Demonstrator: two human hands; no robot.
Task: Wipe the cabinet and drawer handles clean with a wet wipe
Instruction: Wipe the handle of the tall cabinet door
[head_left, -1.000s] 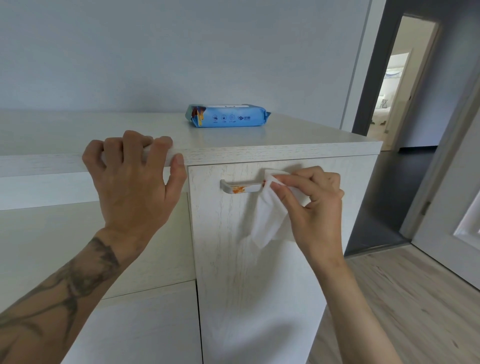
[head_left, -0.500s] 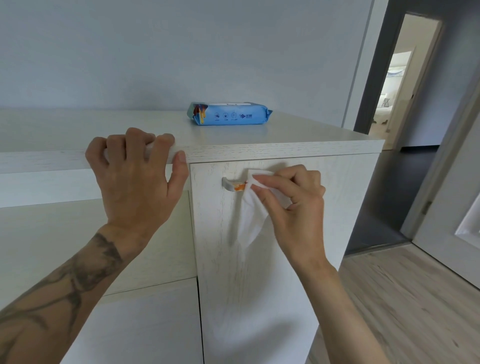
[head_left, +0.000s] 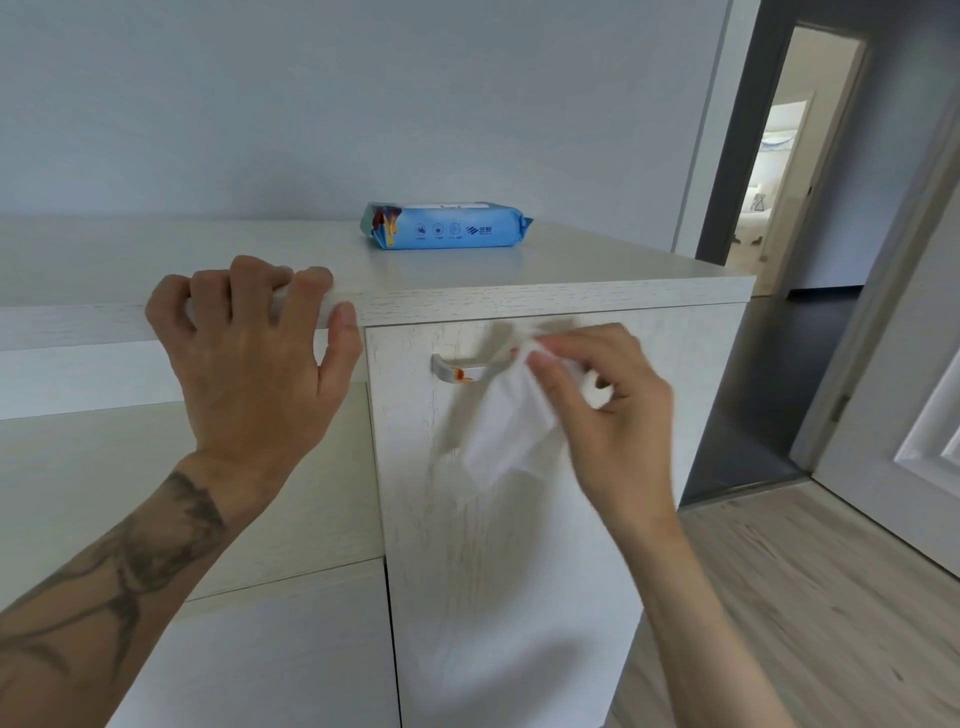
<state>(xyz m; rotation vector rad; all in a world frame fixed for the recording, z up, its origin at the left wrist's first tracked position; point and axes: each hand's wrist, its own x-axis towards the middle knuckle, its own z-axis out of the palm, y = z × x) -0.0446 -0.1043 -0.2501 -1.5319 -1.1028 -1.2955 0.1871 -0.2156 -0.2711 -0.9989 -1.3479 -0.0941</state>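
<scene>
The right hand (head_left: 608, 410) pinches a thin white wet wipe (head_left: 509, 426) between thumb and fingertips against the right part of the silver bar handle (head_left: 462, 370) on the white cabinet door (head_left: 493, 571); the loose cloth hangs below (image blurred here). An orange smear (head_left: 461, 375) shows near the handle's left end. The left hand (head_left: 249, 364) grips the white wood-grain cabinet top (head_left: 571, 270), fingers curled over its edge. A blue wipe packet (head_left: 447, 226) lies on top.
</scene>
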